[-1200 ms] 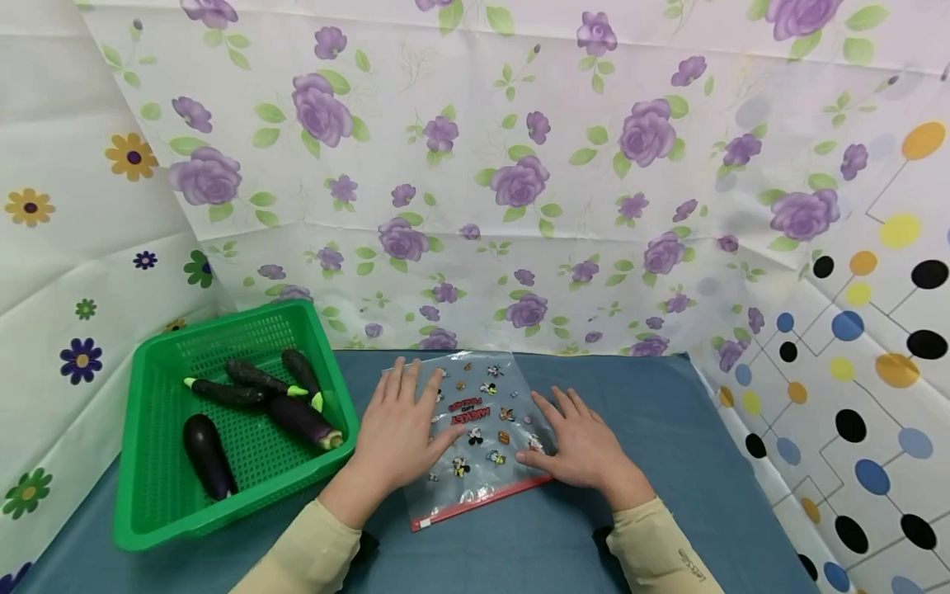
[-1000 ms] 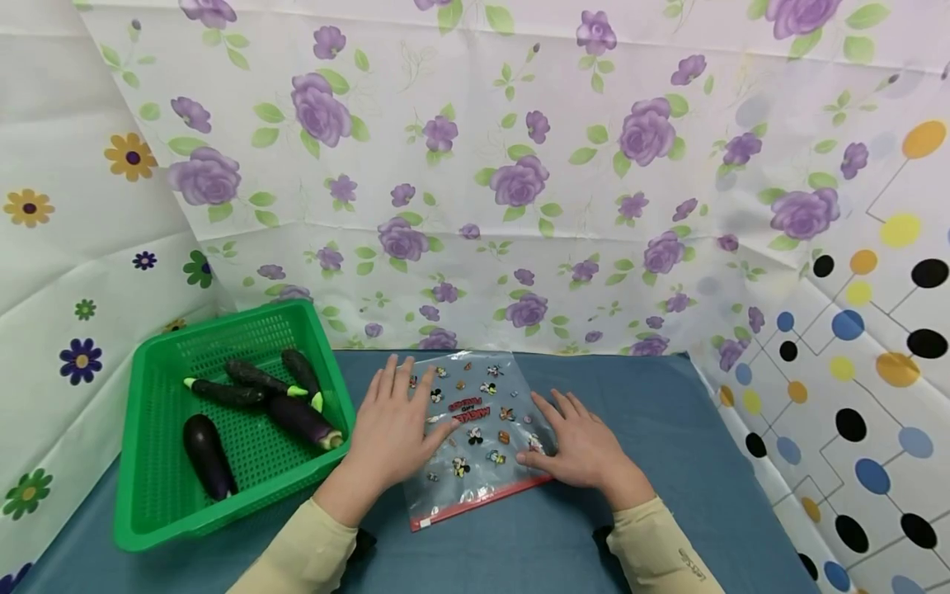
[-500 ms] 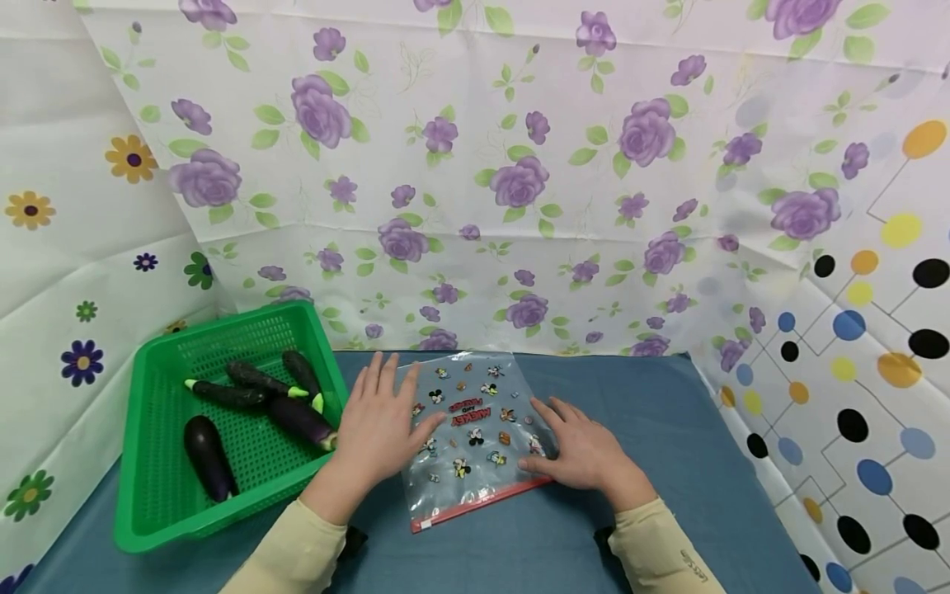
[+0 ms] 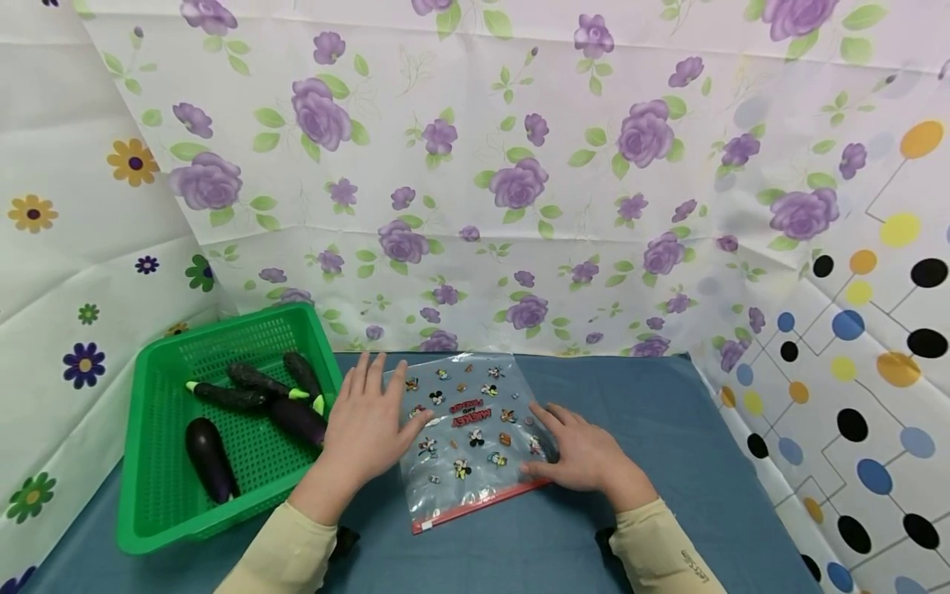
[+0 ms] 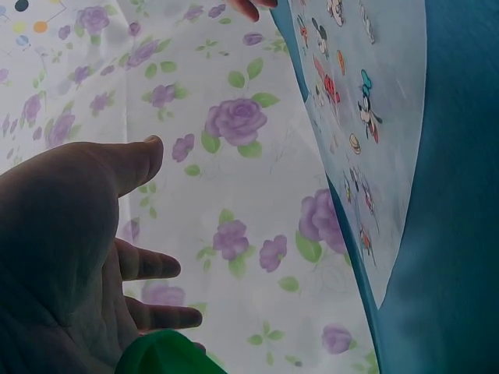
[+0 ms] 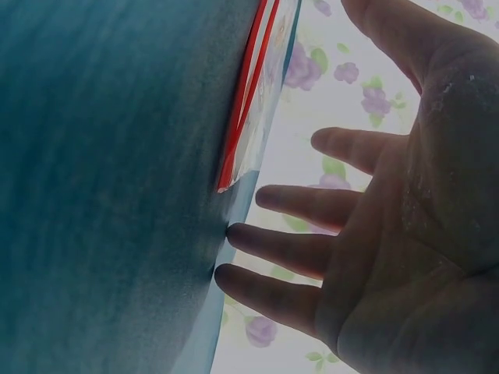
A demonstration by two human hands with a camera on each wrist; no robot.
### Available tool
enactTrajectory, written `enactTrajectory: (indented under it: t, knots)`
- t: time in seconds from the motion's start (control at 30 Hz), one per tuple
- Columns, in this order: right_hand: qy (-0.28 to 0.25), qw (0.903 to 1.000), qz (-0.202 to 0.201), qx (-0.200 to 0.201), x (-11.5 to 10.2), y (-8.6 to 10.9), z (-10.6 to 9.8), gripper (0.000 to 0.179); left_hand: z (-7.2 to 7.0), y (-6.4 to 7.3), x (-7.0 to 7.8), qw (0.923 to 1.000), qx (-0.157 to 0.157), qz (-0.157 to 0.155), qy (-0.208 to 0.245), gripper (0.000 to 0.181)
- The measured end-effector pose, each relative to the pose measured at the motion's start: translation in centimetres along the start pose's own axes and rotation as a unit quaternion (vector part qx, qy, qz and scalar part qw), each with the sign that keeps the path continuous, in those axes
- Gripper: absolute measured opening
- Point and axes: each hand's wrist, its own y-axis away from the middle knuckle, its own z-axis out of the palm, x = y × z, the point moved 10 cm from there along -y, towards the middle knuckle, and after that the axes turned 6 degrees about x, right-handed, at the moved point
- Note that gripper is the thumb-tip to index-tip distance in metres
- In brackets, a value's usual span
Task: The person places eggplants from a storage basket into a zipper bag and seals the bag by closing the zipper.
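Observation:
A clear plastic zipper bag (image 4: 482, 462) with cartoon prints and a red slider strip lies flat on the blue cloth, its strip toward the person. My left hand (image 4: 365, 429), fingers straight and spread, is between the bag's left side and the green basket (image 4: 141, 462). In the left wrist view, that hand (image 5: 70, 226) holds nothing, and the basket's rim (image 5: 168, 354) shows by its fingers. At the bag's right edge is my right hand (image 4: 586, 452), fingers extended. Its fingertips reach down to the cloth in the right wrist view, near the bag's red strip (image 6: 243, 109).
The basket at the left contains several dark eggplants (image 4: 209, 458), some with green stem ends. Floral sheeting (image 4: 475, 206) stands behind the blue cloth (image 4: 631, 396), and a dotted sheet (image 4: 853, 396) closes off the right side.
My left hand has slid left off the bag toward the basket, uncovering more of the bag and overlapping an eggplant's stem end. The right hand has barely moved.

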Motion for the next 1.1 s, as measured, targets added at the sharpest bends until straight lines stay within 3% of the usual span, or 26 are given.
enactTrajectory:
  t: [1.1]
  knots:
    - [0.011, 0.9994, -0.008, -0.031, 0.2, 0.2, 0.7, 0.097, -1.9, 0.4, -3.4, 0.9988, -0.02, -0.043, 0.003, 0.094]
